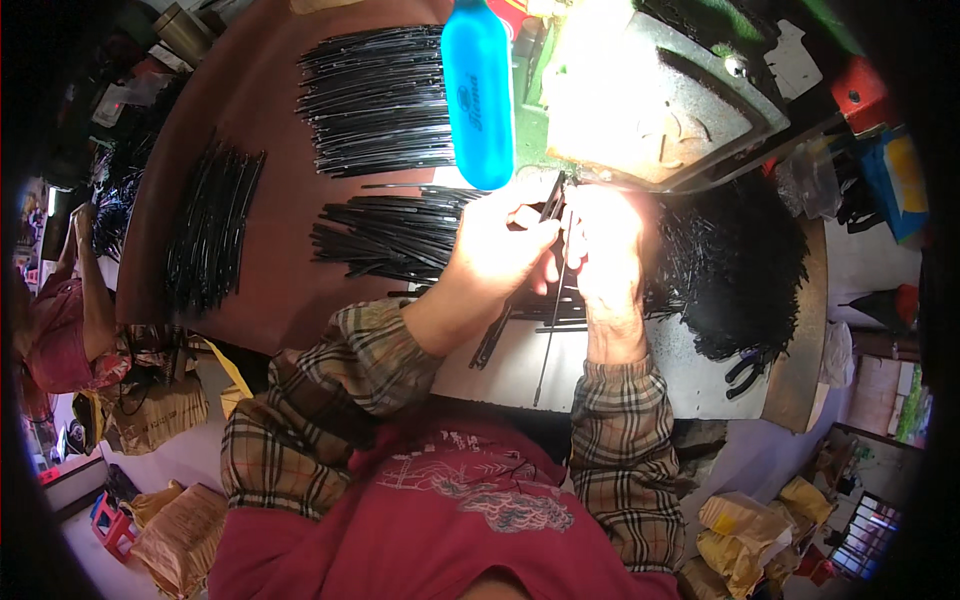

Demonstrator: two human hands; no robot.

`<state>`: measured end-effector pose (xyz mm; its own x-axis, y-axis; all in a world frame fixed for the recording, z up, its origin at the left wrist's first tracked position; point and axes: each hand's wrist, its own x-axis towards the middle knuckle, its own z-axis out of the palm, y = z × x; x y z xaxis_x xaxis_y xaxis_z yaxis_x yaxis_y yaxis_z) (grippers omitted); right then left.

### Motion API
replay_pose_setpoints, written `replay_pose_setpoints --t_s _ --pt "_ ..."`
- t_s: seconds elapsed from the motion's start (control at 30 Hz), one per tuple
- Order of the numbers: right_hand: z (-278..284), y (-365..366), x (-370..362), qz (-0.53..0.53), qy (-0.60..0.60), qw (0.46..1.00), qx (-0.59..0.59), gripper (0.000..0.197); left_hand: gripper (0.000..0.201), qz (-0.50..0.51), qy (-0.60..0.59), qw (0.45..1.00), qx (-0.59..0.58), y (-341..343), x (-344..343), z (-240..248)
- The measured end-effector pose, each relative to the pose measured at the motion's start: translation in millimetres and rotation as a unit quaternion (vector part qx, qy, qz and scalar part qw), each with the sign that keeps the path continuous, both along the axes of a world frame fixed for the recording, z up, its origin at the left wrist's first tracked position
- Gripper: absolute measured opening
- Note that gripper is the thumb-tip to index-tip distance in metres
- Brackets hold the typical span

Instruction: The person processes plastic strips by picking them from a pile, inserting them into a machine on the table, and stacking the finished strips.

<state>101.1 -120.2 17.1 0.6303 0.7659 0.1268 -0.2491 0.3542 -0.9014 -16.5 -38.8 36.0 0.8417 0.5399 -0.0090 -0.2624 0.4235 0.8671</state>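
In front of the machine point(665, 110), both my hands work close together under a bright lamp. A few thin black strips point(490, 342) are gripped in my left hand point(485, 245), their lower ends pointing toward me. My right hand point(608, 250) is closed next to it, its fingers around the upper part of a single slender black strip point(546, 350) that hangs down toward the table edge. Glare hides the fingertips where the strips meet the machine. Just left of my hands lies a loose bunch of black strips point(385, 235).
A blue bottle point(478, 110) stands beyond my left hand. Stacked black strips point(375, 100) lie at the back, with another bundle point(212, 230) at left. A black heap point(745, 270) and black-handled pliers point(743, 372) are at right. Another person point(75, 330) sits at far left.
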Motion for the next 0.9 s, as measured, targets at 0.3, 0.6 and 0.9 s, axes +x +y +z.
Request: replay_pose_setpoints --t_s 0.3,0.6,0.9 --pt "5.4 1.6 -2.8 -0.018 -0.013 0.999 -0.041 0.017 0.015 -0.01 0.135 0.987 -0.089 -4.0 -28.0 10.1" --pt "-2.4 3.1 1.1 0.001 0.009 1.0 0.014 0.013 0.014 -0.034 0.216 0.976 -0.012 0.9 -52.0 14.9" --pt "-13.5 2.8 -9.9 -0.014 0.017 0.998 -0.052 0.01 0.013 -0.038 0.195 0.98 -0.021 0.2 -44.5 -4.0"
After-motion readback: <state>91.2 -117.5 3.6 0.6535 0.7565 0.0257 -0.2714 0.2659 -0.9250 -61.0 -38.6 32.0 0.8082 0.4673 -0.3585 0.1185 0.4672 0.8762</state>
